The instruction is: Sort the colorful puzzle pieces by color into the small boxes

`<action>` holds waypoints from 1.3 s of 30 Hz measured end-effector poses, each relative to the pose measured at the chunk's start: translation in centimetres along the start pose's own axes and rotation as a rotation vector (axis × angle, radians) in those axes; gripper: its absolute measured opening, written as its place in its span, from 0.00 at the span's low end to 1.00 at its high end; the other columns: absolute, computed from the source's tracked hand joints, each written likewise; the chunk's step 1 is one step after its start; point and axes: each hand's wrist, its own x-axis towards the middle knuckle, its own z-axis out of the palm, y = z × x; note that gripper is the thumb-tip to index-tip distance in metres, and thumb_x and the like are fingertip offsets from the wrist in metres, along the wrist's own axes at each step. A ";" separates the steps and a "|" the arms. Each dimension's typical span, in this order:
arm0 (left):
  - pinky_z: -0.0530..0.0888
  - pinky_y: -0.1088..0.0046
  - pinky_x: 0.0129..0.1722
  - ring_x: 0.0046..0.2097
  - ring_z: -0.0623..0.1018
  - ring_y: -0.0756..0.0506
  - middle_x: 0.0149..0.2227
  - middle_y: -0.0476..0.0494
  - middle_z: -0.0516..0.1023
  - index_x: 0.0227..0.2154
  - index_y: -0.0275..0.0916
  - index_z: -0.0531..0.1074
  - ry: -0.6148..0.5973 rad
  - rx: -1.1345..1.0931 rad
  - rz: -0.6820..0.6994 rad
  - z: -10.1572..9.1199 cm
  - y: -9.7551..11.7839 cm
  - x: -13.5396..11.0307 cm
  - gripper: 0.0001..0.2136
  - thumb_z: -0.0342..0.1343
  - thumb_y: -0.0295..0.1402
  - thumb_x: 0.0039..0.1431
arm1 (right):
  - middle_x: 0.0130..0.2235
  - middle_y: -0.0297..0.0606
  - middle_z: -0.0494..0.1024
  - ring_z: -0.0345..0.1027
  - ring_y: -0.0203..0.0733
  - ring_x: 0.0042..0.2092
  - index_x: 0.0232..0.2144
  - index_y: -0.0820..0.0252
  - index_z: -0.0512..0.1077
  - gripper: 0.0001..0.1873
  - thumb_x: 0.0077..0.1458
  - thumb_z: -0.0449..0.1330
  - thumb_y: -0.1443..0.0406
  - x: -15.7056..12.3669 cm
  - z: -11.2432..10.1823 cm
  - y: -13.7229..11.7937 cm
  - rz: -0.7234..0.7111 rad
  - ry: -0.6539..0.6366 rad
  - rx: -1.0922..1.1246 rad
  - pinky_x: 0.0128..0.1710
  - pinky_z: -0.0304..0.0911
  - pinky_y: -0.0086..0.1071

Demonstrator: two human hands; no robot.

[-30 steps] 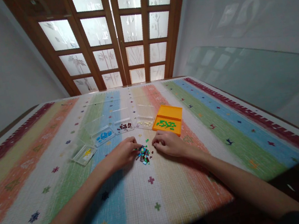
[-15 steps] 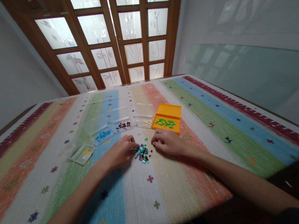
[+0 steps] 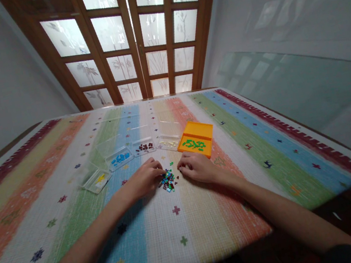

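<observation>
A small heap of mixed blue, green and dark brown toy bricks (image 3: pixel 169 182) lies on the striped cloth between my hands. My left hand (image 3: pixel 149 176) rests at the heap's left edge, its fingertips pressed together against the pieces; whatever is between them is too small to name. Just right of the heap, my right hand (image 3: pixel 196 167) lies with curled fingers. Its fingertips are closed, and I cannot make out what they hold. Beyond it stands an open orange box (image 3: pixel 209 131) with green bricks (image 3: pixel 194 145) inside.
Clear open cases stand in an arc: one with yellow pieces (image 3: pixel 100 178), one with blue bricks (image 3: pixel 120 159), one with dark brown bricks (image 3: pixel 144 147), one with cream pieces (image 3: pixel 168 144). The striped tablecloth (image 3: pixel 165 232) covers the table, whose front edge is near me.
My left hand has shifted slightly to the right, its fingertips now at the heap. My right hand has stayed almost still beside it.
</observation>
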 end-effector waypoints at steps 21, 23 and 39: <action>0.70 0.66 0.40 0.38 0.71 0.43 0.34 0.41 0.75 0.34 0.35 0.72 0.038 0.378 0.034 1.9 -0.2 0.4 0.10 0.48 0.27 0.69 | 0.35 0.41 0.78 0.67 0.38 0.35 0.34 0.63 0.79 0.09 0.57 0.58 0.73 0.0 0.1 0.2 -0.011 -0.011 -0.022 0.35 0.57 0.31; 0.70 0.67 0.41 0.38 0.71 0.44 0.34 0.42 0.74 0.34 0.36 0.71 0.038 0.346 -0.001 1.8 -0.3 0.7 0.10 0.48 0.28 0.69 | 0.35 0.41 0.78 0.67 0.38 0.34 0.34 0.63 0.79 0.09 0.57 0.58 0.72 0.0 0.1 0.1 -0.010 -0.010 -0.025 0.35 0.57 0.31; 0.71 0.68 0.41 0.39 0.72 0.44 0.34 0.42 0.74 0.33 0.37 0.70 0.092 0.288 0.012 1.2 -0.2 0.3 0.07 0.49 0.27 0.66 | 0.36 0.42 0.78 0.67 0.39 0.34 0.35 0.62 0.79 0.10 0.56 0.58 0.73 -0.1 0.1 0.1 -0.015 -0.033 -0.043 0.35 0.58 0.32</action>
